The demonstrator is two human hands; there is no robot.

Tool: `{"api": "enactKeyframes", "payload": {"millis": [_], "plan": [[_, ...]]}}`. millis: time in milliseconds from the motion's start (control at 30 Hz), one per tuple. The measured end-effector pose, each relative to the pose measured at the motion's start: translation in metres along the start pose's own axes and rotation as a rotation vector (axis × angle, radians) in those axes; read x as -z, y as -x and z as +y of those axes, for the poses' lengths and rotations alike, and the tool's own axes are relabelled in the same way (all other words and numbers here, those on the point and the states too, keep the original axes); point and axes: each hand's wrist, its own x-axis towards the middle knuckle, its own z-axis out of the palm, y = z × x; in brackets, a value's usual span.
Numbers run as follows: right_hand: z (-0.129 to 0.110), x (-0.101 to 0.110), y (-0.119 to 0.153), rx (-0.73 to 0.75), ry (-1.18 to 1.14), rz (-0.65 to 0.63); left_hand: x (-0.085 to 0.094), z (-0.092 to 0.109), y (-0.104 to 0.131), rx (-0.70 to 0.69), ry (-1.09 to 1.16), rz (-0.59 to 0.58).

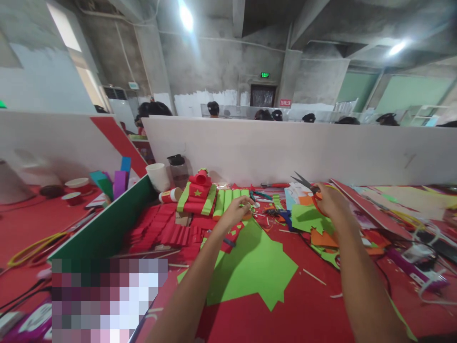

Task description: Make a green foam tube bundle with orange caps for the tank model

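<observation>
My right hand (326, 197) grips scissors (305, 182) by their orange handles, the blades apart and pointing up to the left above the scraps. My left hand (238, 210) is over the top end of a large green sheet with cut edges (253, 271); its fingers are curled, and what they may hold is too small to make out. Just behind it stand rolled green pieces (228, 199). A red piece with a yellow star and green borders (197, 193) sits to the left, behind stacks of folded red strips (153, 226).
A blue glue gun (284, 218) lies between my hands, near green scraps (309, 216). A green divider (107, 219) borders the left side. Behind are a white cup (157, 176), a dark-lidded bottle (177, 169) and a white partition (285, 152). Cables lie at the right.
</observation>
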Motion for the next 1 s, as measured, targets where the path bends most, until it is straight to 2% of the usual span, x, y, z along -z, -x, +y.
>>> {"api": "enactKeyframes", "payload": {"millis": [100,167,267,367,433,567,733,1000], "plan": [[-0.020,0.001,0.006,-0.018,-0.209,0.023,0.000,0.002,0.001,-0.011,0.039,0.037],[-0.040,-0.001,0.014,0.006,-0.484,0.009,0.000,0.001,0.000,-0.015,0.068,0.050],[-0.078,-0.011,0.031,0.084,-0.998,-0.121,-0.001,0.002,-0.002,-0.028,0.122,0.037],[-0.112,-0.026,0.047,0.050,-1.277,-0.231,-0.003,0.006,-0.001,-0.041,0.160,-0.005],[-0.128,-0.035,0.054,0.014,-1.405,-0.243,-0.004,0.011,0.002,-0.037,0.167,-0.031],[-0.140,-0.042,0.061,-0.029,-1.501,-0.222,-0.006,0.018,0.007,-0.002,0.132,-0.074],[-0.138,-0.043,0.064,-0.066,-1.523,-0.201,-0.008,0.014,0.005,-0.011,0.164,-0.117],[-0.135,-0.050,0.064,-0.121,-1.545,-0.110,-0.013,0.007,0.004,0.063,0.202,-0.178]]}}
